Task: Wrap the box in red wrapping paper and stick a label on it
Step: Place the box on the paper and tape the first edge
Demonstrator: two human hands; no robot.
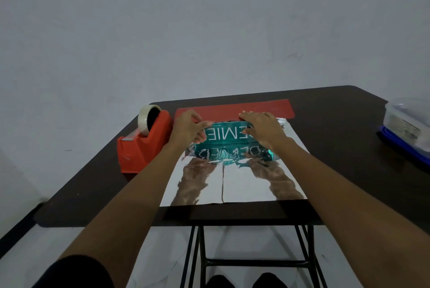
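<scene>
A teal box with white letters lies on a sheet of wrapping paper whose shiny silver inner side faces up and mirrors the box and my arms. The paper's red side shows at the far edge, beyond the box. My left hand rests on the box's left end, fingers curled over its top, and also touches the red far edge. My right hand lies flat on the box's right end, its fingertips at the red edge. Whether either hand pinches the paper is hidden.
An orange tape dispenser with a roll of clear tape stands left of the paper. A clear plastic container on a blue lid sits at the right table edge. The dark table ends just past the paper's near edge.
</scene>
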